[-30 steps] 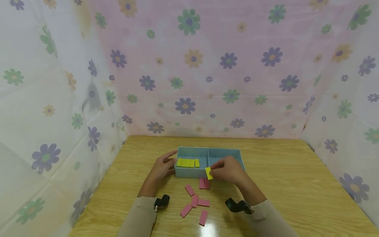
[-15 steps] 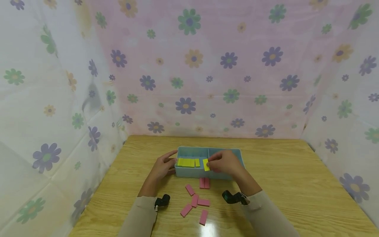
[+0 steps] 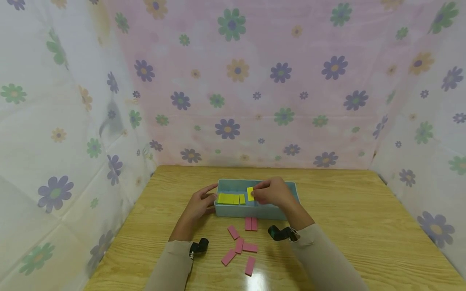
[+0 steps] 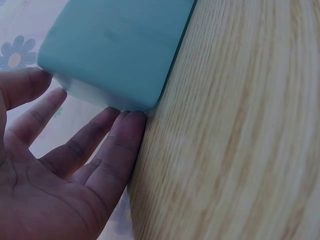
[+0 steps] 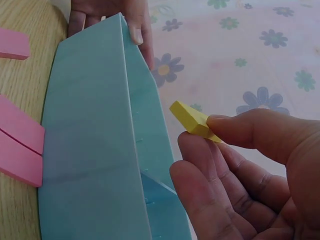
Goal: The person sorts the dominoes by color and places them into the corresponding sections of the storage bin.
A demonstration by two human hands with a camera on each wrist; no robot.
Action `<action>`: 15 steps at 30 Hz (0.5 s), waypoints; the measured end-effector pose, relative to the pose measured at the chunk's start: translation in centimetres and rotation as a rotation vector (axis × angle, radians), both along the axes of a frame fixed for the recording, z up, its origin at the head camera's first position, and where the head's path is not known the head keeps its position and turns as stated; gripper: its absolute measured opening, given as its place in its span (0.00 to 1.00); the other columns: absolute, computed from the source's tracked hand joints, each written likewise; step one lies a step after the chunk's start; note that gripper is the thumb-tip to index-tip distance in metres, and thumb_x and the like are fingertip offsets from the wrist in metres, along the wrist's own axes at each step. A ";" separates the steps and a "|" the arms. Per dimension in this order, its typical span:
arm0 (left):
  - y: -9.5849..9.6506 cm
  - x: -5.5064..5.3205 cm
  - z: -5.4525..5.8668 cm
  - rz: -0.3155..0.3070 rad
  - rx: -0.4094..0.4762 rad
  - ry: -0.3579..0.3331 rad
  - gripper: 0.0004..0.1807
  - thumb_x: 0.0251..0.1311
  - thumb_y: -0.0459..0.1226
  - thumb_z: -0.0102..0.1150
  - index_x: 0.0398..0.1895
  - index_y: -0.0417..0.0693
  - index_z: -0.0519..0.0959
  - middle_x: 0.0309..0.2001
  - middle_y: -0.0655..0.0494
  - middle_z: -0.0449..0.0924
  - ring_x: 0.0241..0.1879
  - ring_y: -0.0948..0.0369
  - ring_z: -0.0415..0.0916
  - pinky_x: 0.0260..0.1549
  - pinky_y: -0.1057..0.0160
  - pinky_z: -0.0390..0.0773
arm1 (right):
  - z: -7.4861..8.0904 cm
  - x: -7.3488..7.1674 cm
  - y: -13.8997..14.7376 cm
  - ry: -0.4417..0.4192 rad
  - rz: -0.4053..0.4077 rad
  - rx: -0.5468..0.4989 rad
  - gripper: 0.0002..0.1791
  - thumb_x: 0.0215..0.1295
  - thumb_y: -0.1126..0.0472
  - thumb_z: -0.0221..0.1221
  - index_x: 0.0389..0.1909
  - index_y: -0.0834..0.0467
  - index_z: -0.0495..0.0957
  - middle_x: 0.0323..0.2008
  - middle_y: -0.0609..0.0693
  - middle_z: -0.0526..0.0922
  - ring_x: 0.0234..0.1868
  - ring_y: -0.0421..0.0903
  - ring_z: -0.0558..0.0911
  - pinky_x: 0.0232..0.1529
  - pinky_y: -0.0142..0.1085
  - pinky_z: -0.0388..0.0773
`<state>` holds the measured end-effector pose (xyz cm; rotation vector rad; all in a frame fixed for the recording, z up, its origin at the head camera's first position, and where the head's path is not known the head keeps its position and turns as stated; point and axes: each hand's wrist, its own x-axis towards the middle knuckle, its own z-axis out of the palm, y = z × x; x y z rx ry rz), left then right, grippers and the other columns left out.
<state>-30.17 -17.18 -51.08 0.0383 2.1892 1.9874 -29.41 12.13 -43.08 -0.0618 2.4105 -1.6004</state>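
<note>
A light blue two-compartment box [image 3: 236, 211] stands on the table. Between thumb and fingers, my right hand [image 3: 274, 193] pinches a yellow domino block [image 5: 192, 119], raised over the box near its divider. Several yellow domino blocks [image 3: 229, 199] line the front of the left compartment in a row. At the box's left end is my left hand [image 3: 199, 204]; in the left wrist view its extended fingers [image 4: 117, 155] touch the end wall. Pink domino blocks [image 3: 239, 245] lie scattered on the table before the box, two of them [image 5: 20, 135] side by side close to its front wall.
The wooden table [image 3: 346, 226] reaches back to a flowered cloth [image 3: 255, 133], which also hangs at both sides. Black wrist cameras [image 3: 280, 233] stick out from the sleeves. The right compartment [image 3: 292, 189] is partly hidden behind my right hand.
My right hand has carried the yellow domino block from in front of the box's front wall up, back and slightly left, over the box. The left hand has stayed at the box's end.
</note>
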 end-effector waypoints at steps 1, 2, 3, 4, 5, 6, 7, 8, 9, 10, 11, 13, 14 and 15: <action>0.0 0.0 0.0 -0.002 0.000 0.000 0.26 0.75 0.40 0.58 0.74 0.65 0.73 0.65 0.40 0.78 0.59 0.46 0.83 0.51 0.48 0.86 | 0.1 -0.1 -0.1 -0.002 -0.006 -0.006 0.14 0.64 0.56 0.71 0.46 0.59 0.88 0.43 0.56 0.89 0.48 0.59 0.89 0.46 0.46 0.88; 0.0 0.0 0.0 -0.003 0.000 0.000 0.26 0.75 0.40 0.58 0.74 0.65 0.73 0.65 0.40 0.78 0.59 0.46 0.83 0.51 0.48 0.86 | 0.1 -0.1 -0.1 -0.004 -0.009 -0.013 0.14 0.64 0.57 0.71 0.46 0.59 0.88 0.43 0.56 0.89 0.48 0.59 0.89 0.47 0.47 0.88; 0.0 0.0 0.0 -0.003 0.000 0.001 0.26 0.75 0.40 0.58 0.74 0.64 0.72 0.66 0.40 0.78 0.59 0.46 0.83 0.51 0.48 0.86 | 0.2 -0.2 -0.2 0.000 -0.006 -0.019 0.14 0.65 0.57 0.71 0.47 0.60 0.88 0.43 0.57 0.89 0.47 0.59 0.89 0.48 0.48 0.88; 0.0 0.0 0.0 -0.002 -0.002 0.003 0.26 0.75 0.40 0.58 0.74 0.64 0.72 0.66 0.40 0.78 0.58 0.46 0.83 0.51 0.48 0.86 | 0.3 -0.3 -0.2 -0.002 -0.008 -0.024 0.14 0.64 0.57 0.71 0.47 0.61 0.88 0.43 0.57 0.89 0.47 0.59 0.89 0.48 0.49 0.88; 0.0 0.0 0.0 -0.001 -0.002 0.003 0.26 0.75 0.40 0.58 0.74 0.64 0.73 0.66 0.40 0.78 0.58 0.46 0.83 0.51 0.48 0.86 | 0.3 -0.4 -0.3 -0.002 -0.011 -0.029 0.14 0.64 0.58 0.71 0.47 0.61 0.88 0.43 0.57 0.89 0.47 0.59 0.89 0.48 0.49 0.88; 0.0 0.1 0.1 0.000 -0.003 0.003 0.26 0.75 0.40 0.58 0.74 0.64 0.73 0.66 0.40 0.78 0.58 0.46 0.83 0.51 0.48 0.86 | 0.3 -0.5 -0.4 -0.004 -0.014 -0.034 0.14 0.64 0.58 0.71 0.47 0.61 0.88 0.42 0.57 0.89 0.47 0.58 0.89 0.48 0.48 0.88; 0.0 0.1 0.1 0.003 -0.004 0.002 0.26 0.75 0.40 0.58 0.74 0.64 0.73 0.65 0.40 0.78 0.58 0.46 0.83 0.51 0.47 0.86 | 0.4 -0.5 -0.4 -0.002 -0.012 -0.035 0.14 0.64 0.58 0.71 0.47 0.61 0.88 0.42 0.57 0.89 0.46 0.58 0.89 0.48 0.48 0.88; 0.0 0.1 0.1 0.003 -0.004 0.003 0.26 0.75 0.40 0.58 0.74 0.64 0.73 0.65 0.40 0.78 0.58 0.46 0.83 0.51 0.47 0.86 | 0.4 -0.6 -0.5 -0.001 -0.010 -0.037 0.14 0.64 0.58 0.71 0.47 0.62 0.87 0.42 0.58 0.89 0.46 0.58 0.89 0.48 0.48 0.88; 0.0 0.1 0.1 0.003 -0.004 0.004 0.26 0.75 0.40 0.58 0.74 0.64 0.73 0.65 0.40 0.78 0.58 0.46 0.83 0.51 0.47 0.86 | 0.3 -0.7 -0.5 0.000 -0.008 -0.037 0.14 0.64 0.58 0.71 0.47 0.62 0.87 0.42 0.58 0.89 0.45 0.58 0.90 0.48 0.48 0.88; 0.0 0.1 0.1 0.003 -0.005 0.004 0.26 0.75 0.40 0.58 0.74 0.64 0.73 0.65 0.40 0.78 0.58 0.46 0.83 0.52 0.47 0.86 | 0.3 -0.7 -0.6 -0.004 -0.012 -0.040 0.14 0.64 0.58 0.71 0.47 0.62 0.87 0.42 0.58 0.90 0.45 0.57 0.90 0.47 0.48 0.88; 0.0 0.1 0.1 0.001 -0.004 0.004 0.26 0.75 0.40 0.58 0.74 0.64 0.73 0.66 0.40 0.78 0.58 0.46 0.83 0.52 0.47 0.86 | 0.2 -0.8 -0.6 -0.005 -0.014 -0.041 0.14 0.64 0.59 0.71 0.47 0.62 0.87 0.41 0.57 0.90 0.44 0.57 0.90 0.47 0.48 0.88; 0.0 0.1 0.0 -0.004 -0.005 0.006 0.26 0.75 0.40 0.58 0.74 0.63 0.72 0.66 0.40 0.78 0.59 0.46 0.83 0.52 0.47 0.86 | 0.2 -0.9 -0.8 -0.010 -0.020 -0.043 0.14 0.64 0.58 0.72 0.46 0.63 0.87 0.41 0.58 0.90 0.44 0.57 0.90 0.48 0.48 0.88; 0.0 0.0 0.0 -0.007 -0.003 0.007 0.26 0.75 0.40 0.57 0.75 0.62 0.72 0.66 0.39 0.78 0.59 0.45 0.82 0.52 0.47 0.86 | 0.1 -1.0 -0.8 -0.016 -0.025 -0.047 0.14 0.64 0.58 0.72 0.46 0.63 0.87 0.41 0.57 0.90 0.44 0.57 0.90 0.48 0.49 0.88; 0.0 0.0 0.0 -0.008 -0.003 0.006 0.26 0.75 0.40 0.57 0.75 0.62 0.72 0.66 0.39 0.77 0.60 0.45 0.82 0.53 0.47 0.85 | 0.1 -1.1 -0.9 -0.020 -0.029 -0.045 0.14 0.64 0.58 0.71 0.46 0.62 0.88 0.40 0.57 0.90 0.44 0.57 0.90 0.48 0.48 0.88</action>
